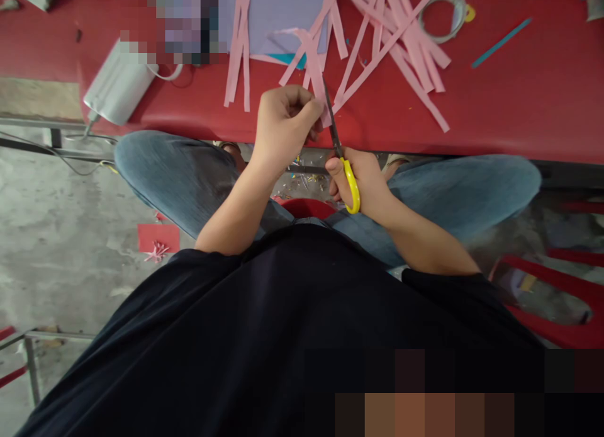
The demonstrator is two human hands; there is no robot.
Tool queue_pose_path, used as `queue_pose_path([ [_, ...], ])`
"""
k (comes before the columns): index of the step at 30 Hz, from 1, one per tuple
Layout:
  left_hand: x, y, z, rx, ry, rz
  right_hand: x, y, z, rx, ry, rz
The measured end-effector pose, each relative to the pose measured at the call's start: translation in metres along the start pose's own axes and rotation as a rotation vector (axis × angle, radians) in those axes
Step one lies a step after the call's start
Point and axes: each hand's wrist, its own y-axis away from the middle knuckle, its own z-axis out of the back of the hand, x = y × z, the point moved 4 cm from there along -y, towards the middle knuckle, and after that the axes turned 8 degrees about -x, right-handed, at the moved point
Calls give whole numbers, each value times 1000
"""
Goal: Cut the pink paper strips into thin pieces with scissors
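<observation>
Single head view: you look steeply down, close over your left hand [285, 125], right hand [361, 185]; beyond fingertips, red table edge [495, 119].

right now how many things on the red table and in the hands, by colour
pink paper strips, loose pile: too overlapped to count, well over 10
pink strip held in left hand: 1
yellow-handled scissors in right hand: 1
lilac sheet: 1
teal strip: 1
white box: 1
wire coil: 1
total besides the pile: 6

No legible text, label, brand, number or sign appears on the red table [519, 103]; the paper strips [401, 46] on it are blank; the scissors [343, 153] below its edge bear no readable mark.
</observation>
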Motion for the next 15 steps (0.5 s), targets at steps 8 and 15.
queue_pose_path([
  [8, 14, -2, -3, 18, 71, 27, -14, 0, -5, 52, -81, 15],
  [15, 7, 0, -4, 99, 50, -23, -38, -3, -11, 79, -168, 99],
])
